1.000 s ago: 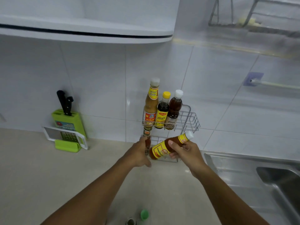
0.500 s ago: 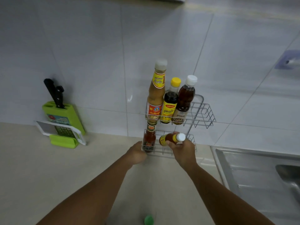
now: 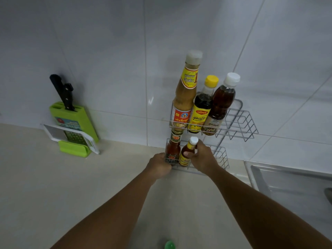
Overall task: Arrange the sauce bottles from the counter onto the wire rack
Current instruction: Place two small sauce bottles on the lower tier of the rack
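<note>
A two-tier wire rack (image 3: 240, 123) stands against the tiled wall. Its upper tier holds a tall tan sauce bottle (image 3: 185, 97), a dark yellow-capped bottle (image 3: 202, 106) and a brown white-capped bottle (image 3: 221, 103). On the lower tier stands a red chili sauce bottle (image 3: 172, 150). Beside it an orange white-capped bottle (image 3: 187, 152) is upright, with my right hand (image 3: 203, 159) closed around it. My left hand (image 3: 159, 166) grips the lower tier's front left corner, touching the red bottle's base.
A green knife block (image 3: 71, 123) with a black knife and a grater stands on the counter at the left. A steel sink (image 3: 291, 184) lies to the right. A green bottle cap (image 3: 169, 245) shows at the bottom edge.
My right hand carried the orange bottle from in front of the rack into the lower tier and turned it from tilted to upright. The camera moved closer and tilted downward.
</note>
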`<state>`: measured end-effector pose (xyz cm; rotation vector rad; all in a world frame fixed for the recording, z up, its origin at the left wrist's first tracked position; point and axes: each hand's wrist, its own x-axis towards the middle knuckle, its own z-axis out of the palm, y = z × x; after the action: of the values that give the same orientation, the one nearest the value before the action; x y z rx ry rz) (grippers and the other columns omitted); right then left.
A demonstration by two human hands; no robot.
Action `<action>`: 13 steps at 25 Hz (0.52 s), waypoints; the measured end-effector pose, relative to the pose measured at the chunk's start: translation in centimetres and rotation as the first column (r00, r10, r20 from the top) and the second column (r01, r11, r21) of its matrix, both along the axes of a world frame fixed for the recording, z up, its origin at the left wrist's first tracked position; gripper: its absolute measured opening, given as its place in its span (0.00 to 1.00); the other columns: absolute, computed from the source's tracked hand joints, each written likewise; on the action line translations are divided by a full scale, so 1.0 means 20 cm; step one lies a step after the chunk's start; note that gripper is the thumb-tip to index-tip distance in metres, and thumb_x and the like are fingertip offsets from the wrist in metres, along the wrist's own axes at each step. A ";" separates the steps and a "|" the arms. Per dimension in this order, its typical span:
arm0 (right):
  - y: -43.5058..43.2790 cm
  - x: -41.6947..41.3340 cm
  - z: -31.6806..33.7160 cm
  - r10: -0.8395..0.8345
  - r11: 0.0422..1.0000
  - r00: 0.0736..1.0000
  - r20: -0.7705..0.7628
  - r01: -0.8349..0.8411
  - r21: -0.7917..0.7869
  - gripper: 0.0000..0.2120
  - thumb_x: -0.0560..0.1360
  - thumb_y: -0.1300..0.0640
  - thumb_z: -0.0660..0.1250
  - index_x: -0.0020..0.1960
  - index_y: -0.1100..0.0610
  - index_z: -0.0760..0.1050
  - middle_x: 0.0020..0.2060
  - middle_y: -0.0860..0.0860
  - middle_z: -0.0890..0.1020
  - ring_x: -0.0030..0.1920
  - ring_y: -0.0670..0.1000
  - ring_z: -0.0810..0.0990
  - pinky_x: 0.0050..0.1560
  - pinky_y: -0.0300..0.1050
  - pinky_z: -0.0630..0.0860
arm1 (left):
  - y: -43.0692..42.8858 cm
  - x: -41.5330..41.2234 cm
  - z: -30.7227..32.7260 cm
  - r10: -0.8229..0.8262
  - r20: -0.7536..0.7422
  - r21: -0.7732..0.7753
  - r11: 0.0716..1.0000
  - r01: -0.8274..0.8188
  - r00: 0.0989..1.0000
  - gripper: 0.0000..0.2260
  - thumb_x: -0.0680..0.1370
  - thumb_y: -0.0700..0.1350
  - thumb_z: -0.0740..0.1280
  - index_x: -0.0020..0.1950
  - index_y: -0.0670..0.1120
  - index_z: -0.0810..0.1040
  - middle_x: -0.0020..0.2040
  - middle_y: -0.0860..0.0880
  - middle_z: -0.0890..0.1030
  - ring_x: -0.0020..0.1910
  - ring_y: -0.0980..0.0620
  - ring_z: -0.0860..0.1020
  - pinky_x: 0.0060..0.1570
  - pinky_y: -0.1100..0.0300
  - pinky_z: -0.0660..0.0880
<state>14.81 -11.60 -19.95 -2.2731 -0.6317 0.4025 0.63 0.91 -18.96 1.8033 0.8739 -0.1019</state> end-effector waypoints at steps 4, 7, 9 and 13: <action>0.01 0.02 -0.02 0.038 0.999 0.999 0.008 -0.038 -0.003 0.20 0.76 0.52 0.74 0.64 0.55 0.72 0.51 0.49 0.79 0.50 0.51 0.78 0.48 0.49 0.78 | 0.01 0.00 -0.01 0.005 0.004 0.015 1.000 -0.005 1.000 0.20 0.73 0.37 0.64 0.63 0.48 0.81 0.59 0.45 0.84 0.57 0.42 0.81 0.57 0.52 0.78; -0.01 0.03 -0.04 0.091 0.996 0.995 0.034 -0.090 -0.021 0.21 0.76 0.50 0.74 0.64 0.55 0.73 0.51 0.48 0.79 0.53 0.51 0.79 0.50 0.45 0.74 | 0.02 0.00 -0.01 0.009 0.000 0.002 1.000 -0.009 1.000 0.20 0.74 0.37 0.65 0.65 0.47 0.79 0.62 0.44 0.83 0.59 0.41 0.80 0.60 0.49 0.79; -0.04 0.02 -0.04 0.135 0.991 0.991 -0.003 -0.135 -0.022 0.24 0.75 0.52 0.75 0.67 0.53 0.71 0.54 0.47 0.79 0.55 0.52 0.80 0.47 0.37 0.73 | 0.03 -0.01 0.00 0.005 -0.009 -0.026 1.000 -0.005 1.000 0.22 0.75 0.37 0.65 0.69 0.45 0.77 0.66 0.42 0.80 0.62 0.40 0.79 0.63 0.46 0.77; -0.08 -0.04 -0.03 0.175 0.985 0.983 -0.055 -0.175 0.005 0.41 0.73 0.58 0.78 0.78 0.47 0.60 0.60 0.42 0.74 0.54 0.51 0.80 0.42 0.33 0.73 | 0.03 -0.02 0.07 0.013 -0.031 -0.059 0.998 -0.014 0.999 0.32 0.77 0.37 0.66 0.80 0.42 0.59 0.77 0.42 0.67 0.75 0.42 0.68 0.72 0.47 0.69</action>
<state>14.06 -13.21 -20.57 -2.2055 -0.8061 0.5477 0.17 1.52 -17.59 1.7445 0.8959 -0.1461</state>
